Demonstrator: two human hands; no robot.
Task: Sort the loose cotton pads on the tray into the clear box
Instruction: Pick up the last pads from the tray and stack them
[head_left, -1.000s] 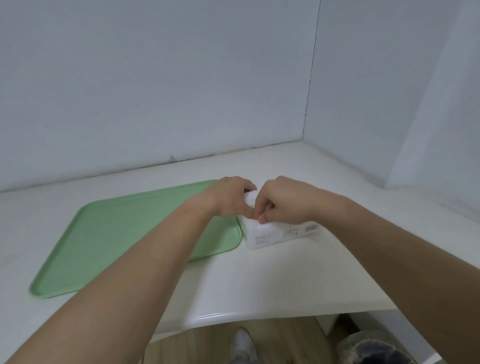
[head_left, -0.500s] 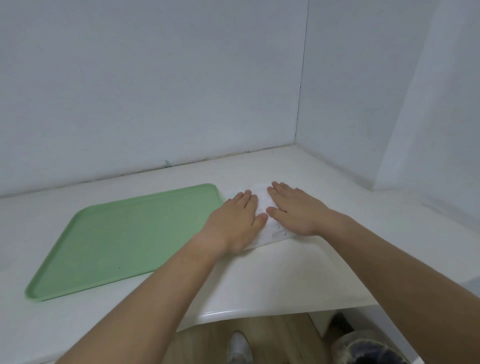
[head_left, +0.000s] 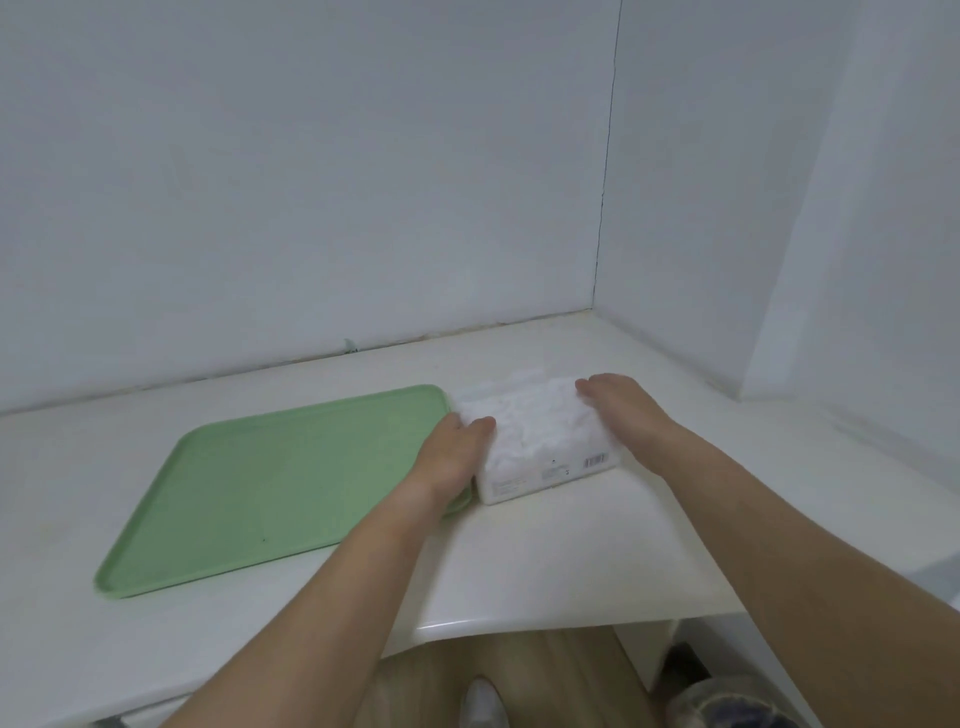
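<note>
Presently our left hand (head_left: 451, 453) and right hand (head_left: 623, 410) press flat, fingers spread, against the clear box (head_left: 540, 441) beside the tray (head_left: 270, 488); pads (head_left: 530, 415) inside blur together.

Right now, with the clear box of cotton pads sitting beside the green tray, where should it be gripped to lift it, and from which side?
Grip the clear box by its two short end walls, one hand from each side. It lies flat and wide on the counter, pads filling it, and the left hand and right hand already flank those ends. The green tray crowds the left end, so that hand probably comes from above.
</note>
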